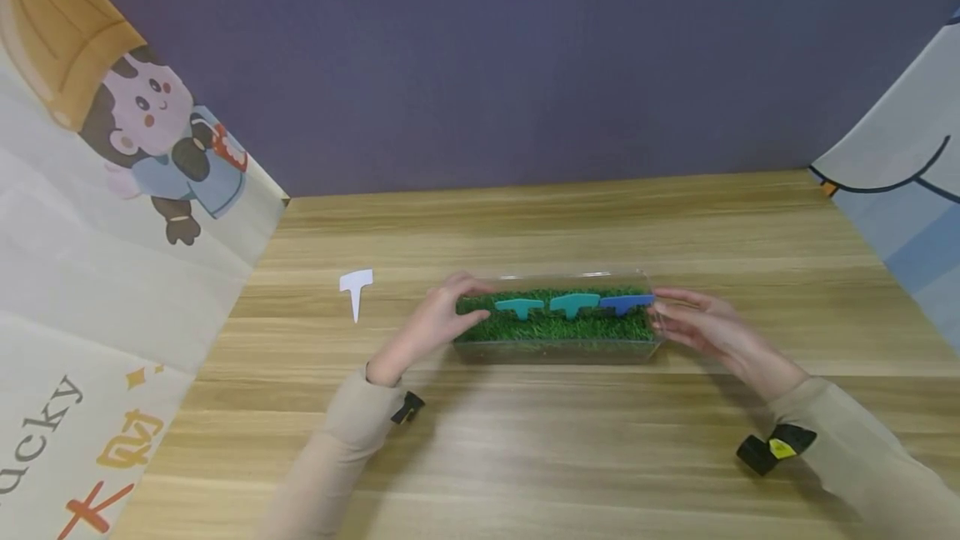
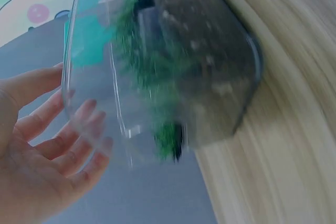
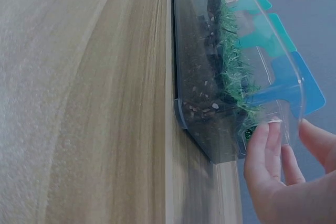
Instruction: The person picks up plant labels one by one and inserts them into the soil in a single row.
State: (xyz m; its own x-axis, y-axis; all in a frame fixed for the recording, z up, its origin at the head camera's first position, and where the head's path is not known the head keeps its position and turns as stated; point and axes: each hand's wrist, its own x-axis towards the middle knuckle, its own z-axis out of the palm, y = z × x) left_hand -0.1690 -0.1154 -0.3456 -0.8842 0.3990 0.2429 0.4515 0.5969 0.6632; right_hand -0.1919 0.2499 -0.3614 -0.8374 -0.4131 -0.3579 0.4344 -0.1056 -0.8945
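A clear rectangular planter box [image 1: 558, 352] filled with dark soil and green grass [image 1: 547, 328] sits on the wooden table. Two teal T-shaped plant labels [image 1: 574, 303] and one blue plant label [image 1: 627, 303] stand in a row in the grass. My left hand [image 1: 442, 315] is at the box's left end, fingers spread and relaxed; in the left wrist view its fingers [image 2: 71, 153] show partly through the clear wall. At the right end my right hand [image 1: 720, 333] holds the box, bent fingers [image 3: 258, 153] against the end wall and thumb by the rim.
A white T-shaped plant label [image 1: 356, 292] lies on the table [image 1: 525, 457] to the left of the box. Behind stands a dark purple-grey panel [image 1: 510, 65]. A printed cartoon sheet [image 1: 97, 290] hangs along the left side.
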